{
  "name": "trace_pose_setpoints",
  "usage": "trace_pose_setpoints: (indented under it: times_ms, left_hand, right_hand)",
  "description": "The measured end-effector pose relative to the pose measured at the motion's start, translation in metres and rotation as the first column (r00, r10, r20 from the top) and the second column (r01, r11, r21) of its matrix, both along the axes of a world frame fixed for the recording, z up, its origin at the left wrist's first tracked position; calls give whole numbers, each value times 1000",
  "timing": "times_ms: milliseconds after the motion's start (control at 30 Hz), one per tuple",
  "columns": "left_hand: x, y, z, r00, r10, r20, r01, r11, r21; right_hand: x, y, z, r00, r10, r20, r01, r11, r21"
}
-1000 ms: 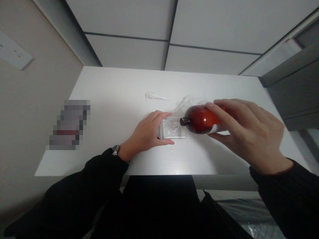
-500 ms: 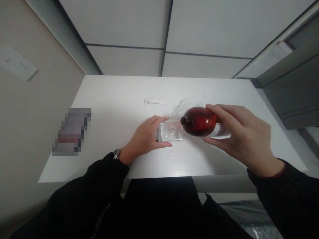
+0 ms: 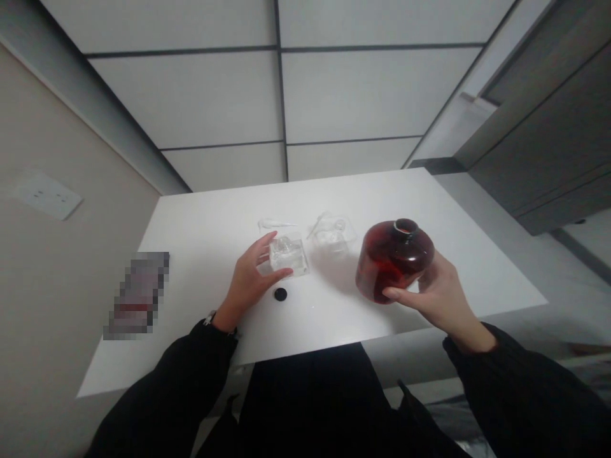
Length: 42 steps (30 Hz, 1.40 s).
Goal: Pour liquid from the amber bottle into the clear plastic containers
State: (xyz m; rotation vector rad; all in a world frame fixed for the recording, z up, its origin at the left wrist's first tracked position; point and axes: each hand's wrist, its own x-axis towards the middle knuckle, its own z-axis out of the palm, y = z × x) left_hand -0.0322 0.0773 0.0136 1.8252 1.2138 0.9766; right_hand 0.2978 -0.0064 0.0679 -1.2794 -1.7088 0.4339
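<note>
At the far left, a flat, pale outlet plate [image 3: 50, 194] with small dark slots sat on the matte beige wall [image 3: 38, 273]. Right of it, near the left edge of the smooth white table [image 3: 191, 286], lay a rectangular object [image 3: 138, 296], its surface lost in blurred blocks of grey and dull red. The person's left hand [image 3: 258, 270], a shiny metallic band [image 3: 209, 319] at its wrist below a soft black sleeve, was clamped on a clear, boxy container [image 3: 289, 256], the thumb along the near side and the fingers at the far left. The container looked like hard, glossy plastic, squared at the edges, with rounded, glinting shapes inside; whether its base touched the tabletop could not be told. Just beside the thumb, on the near side, lay a small, round black disc [image 3: 280, 294]. On the far side of the container lay a thin, tapering strip of clear film-like material [image 3: 277, 223], and to the right a crumpled, see-through piece of packaging [image 3: 334, 232]. Farther right, well apart from the left hand, the right hand [image 3: 442, 292] was wrapped around the reddish-brown bottle [image 3: 394, 264], its thumb on the near side. The bottle was squat, glossy and translucent, with rounded shoulders and a short neck, leaning slightly, its circular mouth facing up.
</note>
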Motion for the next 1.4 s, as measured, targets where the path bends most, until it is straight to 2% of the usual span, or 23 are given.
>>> trace_pose_setpoints:
  times_ms: [133,467,567,667,767,867,967,1100,1200,1333,1400]
  left_hand:
    - [-3,3,-1,998,52,38,-49,996,-80]
    - [-10,1,-3,994,43,-104,-43,999,5]
    - [-13,-3,2,977,49,-210,-23,992,124]
    - [-10,-6,23,939,112,-324,-8,951,308]
    - [11,1,56,907,93,-410,74,925,373]
    - [52,18,79,827,-2,-562,228,915,332]
    - [95,37,84,695,-58,-717,348,899,265]
    - [125,47,79,579,-58,-814,375,905,202]
    - [120,43,77,555,-69,-829,359,919,163]
    - [96,29,79,535,-52,-843,354,920,167]
    - [84,22,80,551,-34,-834,346,919,191]
  right_hand:
    - [4,-6,-12,998,-39,-46,39,999,5]
    - [11,-3,-31,988,-133,-75,131,991,-26]
    - [14,-1,-36,982,-157,-105,155,988,-24]
    - [18,3,-41,978,-168,-126,168,986,-11]
    - [21,5,-46,974,-171,-149,173,985,6]
    - [22,5,-47,967,-187,-171,191,981,9]
    - [24,3,-47,964,-204,-167,209,978,11]
    - [30,-3,-47,968,-197,-153,205,978,34]
    - [35,-6,-47,973,-189,-132,200,977,75]
    - [37,-8,-46,982,-170,-85,179,978,109]
    - [35,-7,-44,985,-161,-68,168,979,117]
